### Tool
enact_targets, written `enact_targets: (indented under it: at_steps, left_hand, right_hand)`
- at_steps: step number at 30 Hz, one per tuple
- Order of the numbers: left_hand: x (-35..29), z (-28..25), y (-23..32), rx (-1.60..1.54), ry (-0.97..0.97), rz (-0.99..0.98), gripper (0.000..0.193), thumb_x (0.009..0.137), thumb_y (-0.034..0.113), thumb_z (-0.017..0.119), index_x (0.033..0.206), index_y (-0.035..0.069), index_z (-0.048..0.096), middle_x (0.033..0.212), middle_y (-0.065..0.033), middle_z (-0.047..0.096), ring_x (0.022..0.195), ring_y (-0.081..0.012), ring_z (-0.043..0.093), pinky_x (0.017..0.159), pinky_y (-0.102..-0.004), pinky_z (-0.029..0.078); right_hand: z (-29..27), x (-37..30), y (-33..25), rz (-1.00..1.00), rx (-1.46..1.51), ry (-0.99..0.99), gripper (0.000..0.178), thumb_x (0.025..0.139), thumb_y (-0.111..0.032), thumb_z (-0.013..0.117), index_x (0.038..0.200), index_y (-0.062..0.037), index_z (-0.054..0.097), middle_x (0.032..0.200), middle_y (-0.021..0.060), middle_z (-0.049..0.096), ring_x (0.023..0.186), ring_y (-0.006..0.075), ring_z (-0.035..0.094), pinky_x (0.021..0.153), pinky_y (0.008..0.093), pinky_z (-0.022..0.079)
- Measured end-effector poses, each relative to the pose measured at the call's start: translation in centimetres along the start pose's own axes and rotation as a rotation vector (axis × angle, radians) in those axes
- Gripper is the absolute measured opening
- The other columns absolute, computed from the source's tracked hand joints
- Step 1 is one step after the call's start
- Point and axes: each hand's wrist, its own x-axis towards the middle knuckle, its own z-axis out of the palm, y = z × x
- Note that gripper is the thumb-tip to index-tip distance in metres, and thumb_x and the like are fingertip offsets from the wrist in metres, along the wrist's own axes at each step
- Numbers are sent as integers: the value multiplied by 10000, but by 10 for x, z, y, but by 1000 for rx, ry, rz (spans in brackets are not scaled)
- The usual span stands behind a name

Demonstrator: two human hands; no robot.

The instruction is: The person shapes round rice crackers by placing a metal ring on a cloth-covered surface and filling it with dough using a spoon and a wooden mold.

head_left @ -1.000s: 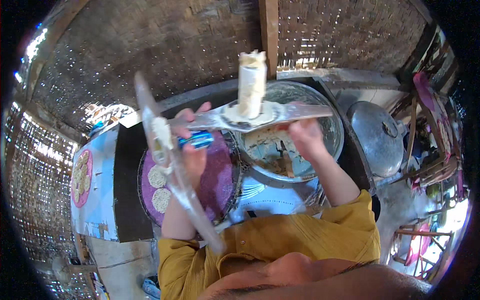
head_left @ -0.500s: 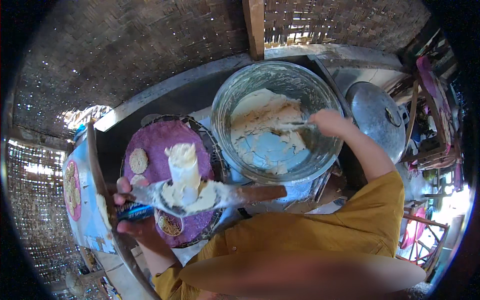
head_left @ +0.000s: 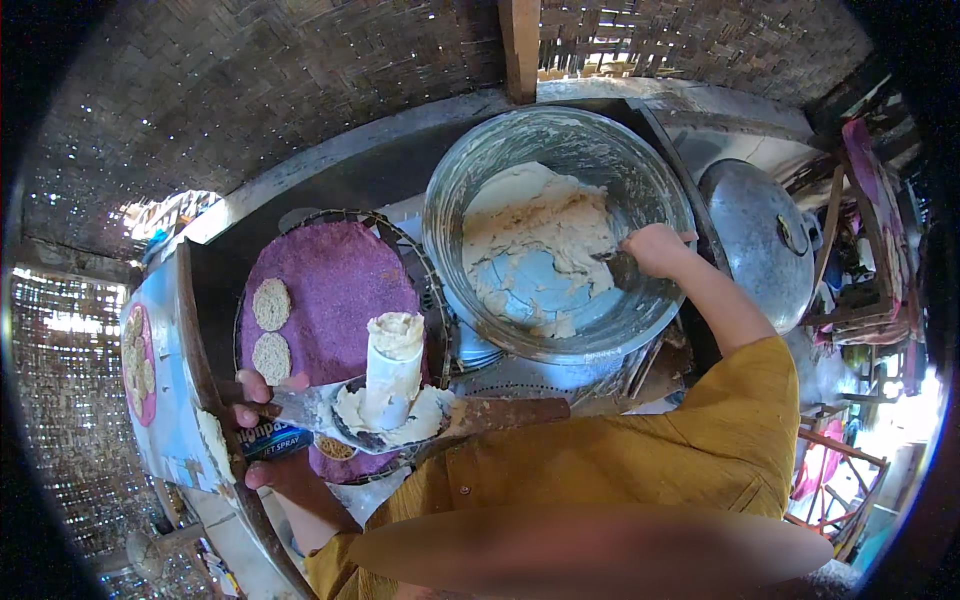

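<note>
My left hand (head_left: 262, 415) is wrapped round one end of a flat metal tool (head_left: 320, 415) with a wooden handle (head_left: 510, 415). A white cylinder (head_left: 393, 375) stands upright on the tool, heaped with pale dough at its top and ringed by dough at its foot. Below the tool, against my fingers, shows a blue printed can (head_left: 275, 440), partly hidden. My right hand (head_left: 655, 250) is closed on the handle of a utensil, probably a spoon, whose end is in the dough (head_left: 540, 220). That dough lies in a large metal basin (head_left: 450, 290).
A round tray with purple lining (head_left: 340, 270) holds two strand-patterned dough rounds (head_left: 271, 305) and a bit of thin strands (head_left: 335, 447). Right of the basin sits a lidded metal pot (head_left: 755, 235). A wooden edge (head_left: 205, 350) runs along the left; woven walls (head_left: 270, 100) stand behind.
The tool with the dough-filled cylinder has shifted a little right and down in view. My right hand's utensil, blurred across the dough before, now sits at the dough's right edge.
</note>
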Motion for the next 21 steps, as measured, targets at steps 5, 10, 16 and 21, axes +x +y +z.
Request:
enact_targets:
  at_steps: [5,10,16,21]
  left_hand:
    - [5,29,8,58,11,12,601,671,519,702,1026,88,482,1017,-92,389,975,-254,444,872,-452,481]
    - [12,52,33,26,-9,-118,534,696,173,732,1148,90,459,1005,-45,500,959,-206,474,845,-512,479]
    - [14,39,-34,192,-133,-293,471,678,170,732,1090,76,524,994,-89,573,850,-209,596,797,-388,501]
    - [55,111,-30,638,-450,-388,535,620,345,733,1064,99,563,974,-120,621,873,-244,616,786,-352,482]
  right_hand:
    - [-14,-19,-7,20,-29,-141,226,685,-105,547,878,-86,664,862,143,644,812,310,624,690,416,500]
    - [-71,-57,-6,83,456,-239,221,729,-213,606,893,-84,678,773,126,653,747,227,636,663,358,491]
    - [-121,-112,6,-267,942,43,345,802,-314,626,1013,-42,653,658,4,589,578,67,501,475,233,381]
    - [-183,-144,-28,-398,1174,-41,399,843,-362,577,1039,-20,642,585,-18,485,493,48,385,416,203,272]
